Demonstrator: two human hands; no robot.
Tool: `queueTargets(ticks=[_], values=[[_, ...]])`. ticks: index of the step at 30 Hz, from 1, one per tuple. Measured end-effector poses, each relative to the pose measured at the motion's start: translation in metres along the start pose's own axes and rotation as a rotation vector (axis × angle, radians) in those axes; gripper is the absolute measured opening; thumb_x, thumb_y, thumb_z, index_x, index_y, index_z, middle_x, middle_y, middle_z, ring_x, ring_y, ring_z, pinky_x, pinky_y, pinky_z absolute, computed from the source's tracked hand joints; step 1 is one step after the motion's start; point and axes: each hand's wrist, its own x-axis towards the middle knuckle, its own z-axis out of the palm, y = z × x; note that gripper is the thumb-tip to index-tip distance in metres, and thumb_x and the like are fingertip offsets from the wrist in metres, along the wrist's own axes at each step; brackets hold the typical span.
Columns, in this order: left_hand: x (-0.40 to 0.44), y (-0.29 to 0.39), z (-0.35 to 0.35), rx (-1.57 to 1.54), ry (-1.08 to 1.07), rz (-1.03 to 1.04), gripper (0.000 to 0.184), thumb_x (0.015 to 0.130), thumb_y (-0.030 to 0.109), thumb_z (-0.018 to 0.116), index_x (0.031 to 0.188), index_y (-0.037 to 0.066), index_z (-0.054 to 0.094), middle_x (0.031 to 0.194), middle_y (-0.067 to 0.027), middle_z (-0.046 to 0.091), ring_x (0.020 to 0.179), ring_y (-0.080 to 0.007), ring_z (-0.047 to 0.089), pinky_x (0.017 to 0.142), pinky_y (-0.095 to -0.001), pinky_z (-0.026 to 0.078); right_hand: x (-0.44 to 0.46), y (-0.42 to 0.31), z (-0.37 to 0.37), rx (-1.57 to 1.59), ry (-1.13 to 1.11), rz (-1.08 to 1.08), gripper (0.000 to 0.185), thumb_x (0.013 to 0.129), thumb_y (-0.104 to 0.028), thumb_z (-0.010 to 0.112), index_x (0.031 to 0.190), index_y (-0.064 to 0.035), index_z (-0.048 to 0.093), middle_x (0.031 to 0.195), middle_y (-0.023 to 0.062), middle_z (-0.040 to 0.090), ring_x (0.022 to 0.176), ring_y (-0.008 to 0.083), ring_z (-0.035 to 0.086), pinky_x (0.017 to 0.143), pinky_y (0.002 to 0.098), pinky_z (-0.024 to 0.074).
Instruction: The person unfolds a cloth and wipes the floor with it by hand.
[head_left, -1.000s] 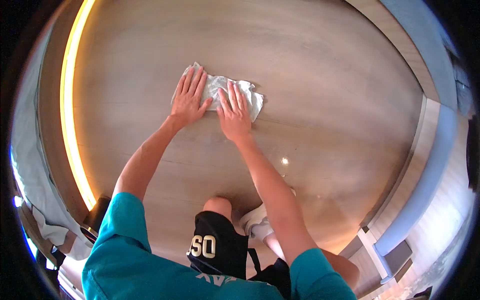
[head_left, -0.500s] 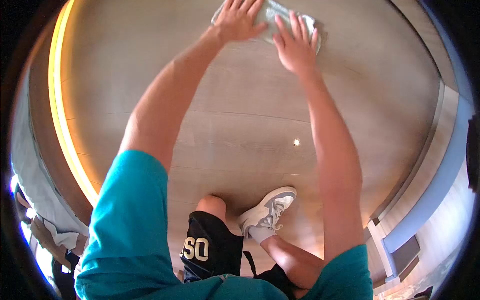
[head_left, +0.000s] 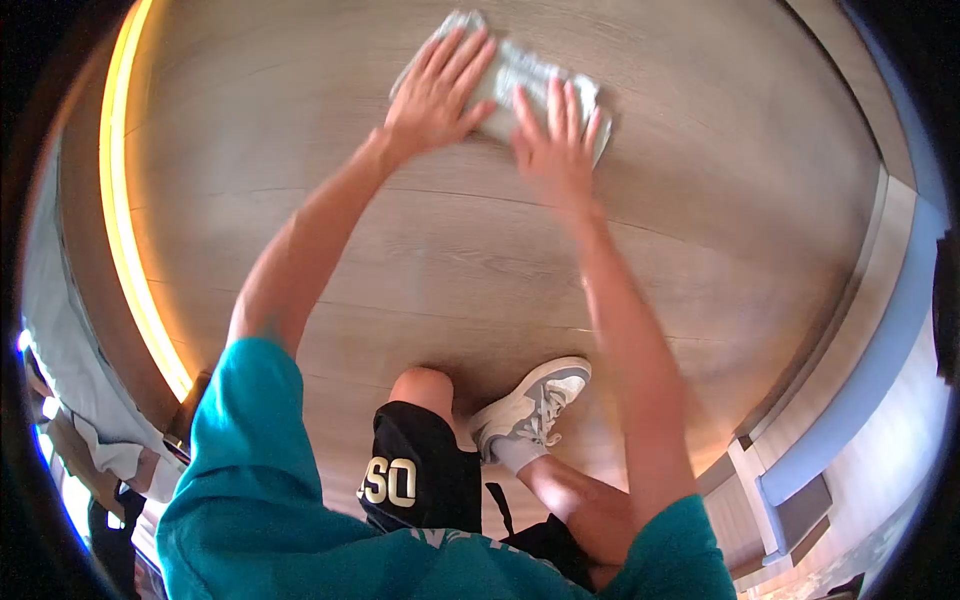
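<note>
A pale, crumpled cloth (head_left: 515, 80) lies spread on the brown wood-look floor (head_left: 430, 240) near the top of the view. My left hand (head_left: 430, 100) rests flat on its left part, with the fingers spread and pointing up and right. On the right part of the cloth lies my right hand (head_left: 560, 145), its fingers apart and slightly blurred by motion. Between the two hands the middle of the cloth shows. Neither hand is closed round it.
A glowing yellow light strip (head_left: 122, 220) curves along the left edge. My bare knee (head_left: 423, 388) and a grey and white shoe (head_left: 535, 410) are on the floor below. Pale bedding (head_left: 80, 330) hangs at far left, and a blue-grey padded edge (head_left: 850, 410) runs along the right.
From one second to half a second ago, both hands and the cloth moved up and right, farther from my body. Since then they have come back somewhat down and left.
</note>
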Motion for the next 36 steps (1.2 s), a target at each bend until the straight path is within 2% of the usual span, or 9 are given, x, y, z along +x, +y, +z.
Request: queueTargets(ticks=[4, 7, 10, 13, 17, 20, 21, 29, 36], values=[[-0.142, 0.046, -0.067, -0.053, -0.333, -0.193, 0.081, 0.104, 0.057, 0.047, 0.163, 0.002, 0.034, 0.172, -0.0169, 0.027, 0.160, -0.0383, 0.021, 0.131, -0.0516, 0.013, -0.105, -0.104, -0.011, 0.128, -0.298, -0.003, 0.063, 0.104, -0.038, 0.055, 0.165, -0.0302, 0.037, 0.174, 0.0170, 0.022, 0.161, 0.0361, 0.019, 0.127, 0.0649, 0.0111], [-0.281, 0.088, -0.096, -0.068, -0.420, -0.438, 0.082, 0.100, 0.054, 0.056, 0.159, 0.000, 0.038, 0.170, -0.0217, 0.028, 0.158, -0.0452, 0.021, 0.128, -0.0585, 0.015, -0.170, -0.174, -0.005, 0.294, -0.517, -0.064, 0.066, 0.105, -0.037, 0.055, 0.166, -0.0340, 0.031, 0.176, 0.0097, 0.018, 0.162, 0.0296, 0.017, 0.129, 0.0605, 0.0096], [-0.365, 0.123, -0.108, -0.012, -0.470, -0.615, 0.081, 0.100, 0.052, 0.056, 0.159, -0.001, 0.038, 0.171, -0.0225, 0.026, 0.158, -0.0455, 0.018, 0.128, -0.0599, 0.013, -0.192, -0.212, 0.013, 0.362, -0.486, -0.142, 0.064, 0.104, -0.036, 0.058, 0.164, -0.0388, 0.036, 0.176, -0.0008, 0.021, 0.161, 0.0193, 0.020, 0.130, 0.0557, 0.0116], [-0.362, 0.127, -0.097, -0.013, -0.473, -0.606, 0.083, 0.103, 0.052, 0.048, 0.161, -0.005, 0.030, 0.173, -0.0234, 0.018, 0.160, -0.0467, 0.010, 0.129, -0.0607, 0.007, -0.189, -0.207, 0.019, 0.322, -0.437, -0.132, 0.057, 0.102, -0.032, 0.061, 0.158, -0.0368, 0.047, 0.173, -0.0022, 0.028, 0.158, 0.0181, 0.026, 0.129, 0.0561, 0.0161], [-0.367, 0.131, -0.087, -0.038, -0.472, -0.638, 0.082, 0.102, 0.051, 0.051, 0.162, -0.001, 0.030, 0.173, -0.0216, 0.020, 0.160, -0.0457, 0.011, 0.129, -0.0584, 0.007, -0.195, -0.204, 0.030, 0.308, -0.443, -0.139, 0.056, 0.101, -0.033, 0.064, 0.155, -0.0364, 0.051, 0.173, -0.0005, 0.028, 0.158, 0.0206, 0.027, 0.128, 0.0587, 0.0168], [-0.357, 0.127, -0.097, -0.041, -0.429, -0.636, 0.078, 0.102, 0.053, 0.052, 0.160, 0.002, 0.039, 0.173, -0.0185, 0.023, 0.160, -0.0416, 0.014, 0.129, -0.0577, 0.010, -0.186, -0.209, 0.020, 0.226, -0.495, -0.168, 0.056, 0.101, -0.035, 0.064, 0.156, -0.0373, 0.050, 0.174, 0.0027, 0.026, 0.159, 0.0237, 0.026, 0.127, 0.0613, 0.0159], [-0.359, 0.128, -0.099, -0.068, -0.408, -0.630, 0.081, 0.102, 0.052, 0.051, 0.162, 0.000, 0.033, 0.174, -0.0192, 0.021, 0.161, -0.0420, 0.012, 0.130, -0.0566, 0.006, -0.189, -0.210, 0.022, 0.209, -0.499, -0.183, 0.057, 0.101, -0.036, 0.064, 0.156, -0.0377, 0.049, 0.174, 0.0051, 0.026, 0.159, 0.0257, 0.025, 0.127, 0.0628, 0.0141], [-0.357, 0.116, -0.104, -0.139, -0.337, -0.548, 0.081, 0.102, 0.055, 0.050, 0.164, 0.005, 0.033, 0.173, -0.0153, 0.025, 0.161, -0.0380, 0.017, 0.130, -0.0541, 0.012, -0.189, -0.209, 0.028, 0.079, -0.496, -0.235, 0.057, 0.106, -0.041, 0.056, 0.161, -0.0410, 0.041, 0.177, 0.0035, 0.017, 0.163, 0.0253, 0.016, 0.130, 0.0615, 0.0060], [-0.244, -0.082, -0.076, 0.033, -0.141, -0.243, 0.080, 0.104, 0.058, 0.046, 0.165, 0.008, 0.032, 0.173, -0.0140, 0.027, 0.161, -0.0355, 0.019, 0.131, -0.0497, 0.014, -0.010, -0.200, 0.079, -0.122, -0.297, -0.248, 0.058, 0.110, -0.050, 0.042, 0.165, -0.0419, 0.028, 0.177, 0.0075, 0.010, 0.163, 0.0300, 0.013, 0.128, 0.0657, 0.0077]])
